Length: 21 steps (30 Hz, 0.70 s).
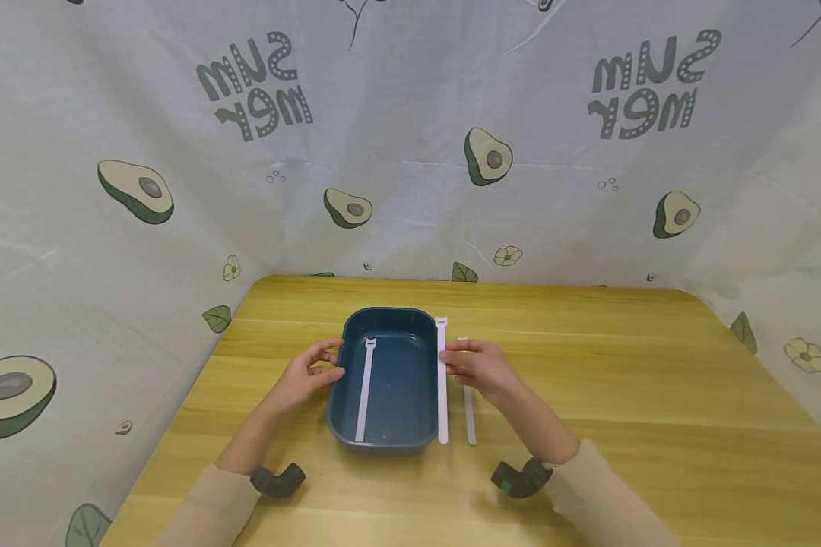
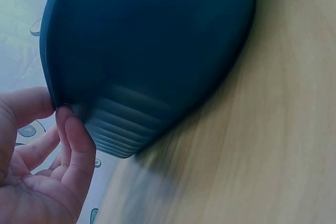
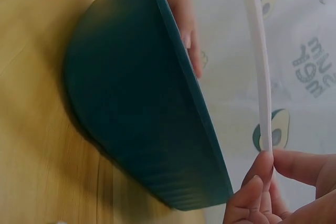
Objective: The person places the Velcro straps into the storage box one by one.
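Observation:
A dark blue plastic basin (image 1: 404,403) stands on the wooden table. At its left side my left hand (image 1: 308,372) pinches the rim (image 2: 48,72) between thumb and fingers. A white strap cable tie (image 1: 366,395) with a slotted head lies inside the basin, near the left wall. Just off the basin's right rim, my right hand (image 1: 482,370) pinches a second white cable tie (image 1: 442,414) by its edge, slotted head toward the back. In the right wrist view this tie (image 3: 263,85) stands above the rim, apart from it. A third tie (image 1: 470,422) lies on the table, partly hidden by the right hand.
The yellowish wooden table (image 1: 622,380) extends widely to the right of the basin. A white curtain (image 1: 410,114) with avocado prints hangs behind and around it. Dark curved wrist mounts (image 1: 278,482) sit at both sleeves.

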Each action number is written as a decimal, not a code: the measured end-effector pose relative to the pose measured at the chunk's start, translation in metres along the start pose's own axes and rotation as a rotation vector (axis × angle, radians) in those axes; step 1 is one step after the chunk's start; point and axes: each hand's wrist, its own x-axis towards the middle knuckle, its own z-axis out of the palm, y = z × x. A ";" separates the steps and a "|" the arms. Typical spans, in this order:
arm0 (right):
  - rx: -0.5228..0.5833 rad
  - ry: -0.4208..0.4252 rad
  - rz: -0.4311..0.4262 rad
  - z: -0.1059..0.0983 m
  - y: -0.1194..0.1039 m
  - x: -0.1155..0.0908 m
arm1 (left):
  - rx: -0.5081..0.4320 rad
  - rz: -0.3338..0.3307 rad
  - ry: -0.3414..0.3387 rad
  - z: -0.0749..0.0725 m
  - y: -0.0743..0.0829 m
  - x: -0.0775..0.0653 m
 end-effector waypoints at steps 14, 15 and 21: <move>-0.028 -0.046 -0.008 0.039 -0.008 0.004 | 0.003 0.005 -0.006 -0.001 0.002 0.001; -0.032 -0.048 -0.010 0.041 -0.007 0.004 | 0.003 0.004 -0.003 0.000 0.002 0.001; -0.015 -0.090 -0.006 0.052 -0.004 0.005 | -0.003 0.003 -0.004 0.000 0.002 0.000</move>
